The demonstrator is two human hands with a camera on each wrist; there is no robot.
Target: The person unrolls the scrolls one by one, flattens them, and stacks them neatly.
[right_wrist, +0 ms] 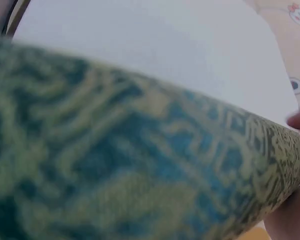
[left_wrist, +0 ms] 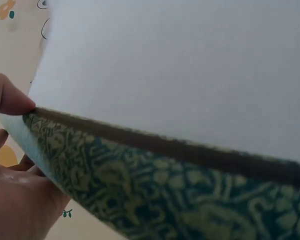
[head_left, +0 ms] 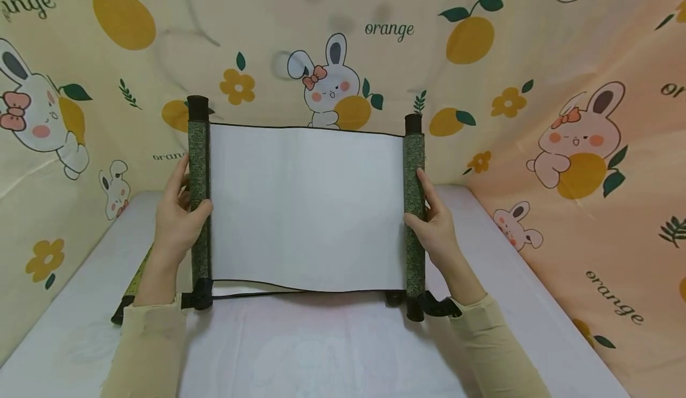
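Note:
A hanging scroll is held up, partly unrolled, showing a white blank sheet between two rolled ends. Green-patterned fabric covers both ends, and dark knobs cap them. My left hand grips the left roll, thumb in front and fingers behind. On the other side, my right hand holds the right roll the same way. In the left wrist view, the thumb presses the brown-edged border beside the white sheet. Patterned fabric fills much of the right wrist view, hiding most of that hand.
Behind my left forearm, a yellow-green patterned roll with a black end lies on the white table. Cream curtains printed with rabbits and oranges hang at the back and sides.

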